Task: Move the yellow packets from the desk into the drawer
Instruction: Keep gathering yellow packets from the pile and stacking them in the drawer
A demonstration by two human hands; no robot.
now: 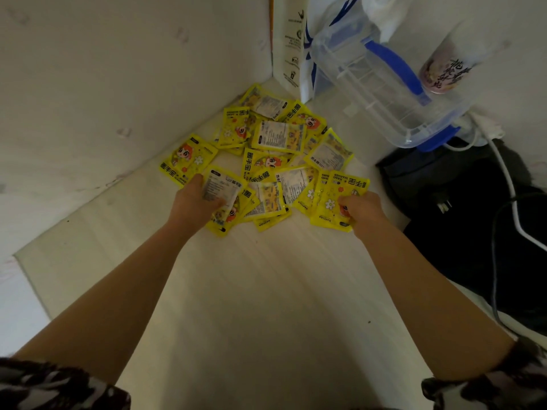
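Note:
Several yellow hand-warmer packets lie in a loose pile in the far corner of a pale wooden desk, against the white walls. My left hand grips a packet at the pile's near left edge, thumb on top of its white label side. At the pile's near right edge my right hand pinches a packet, printed side up. No drawer is in view.
A clear plastic box with blue handles stands behind and right of the pile, a white bag beside it against the wall. A black bag with a white cable and a black cable fills the desk's right side.

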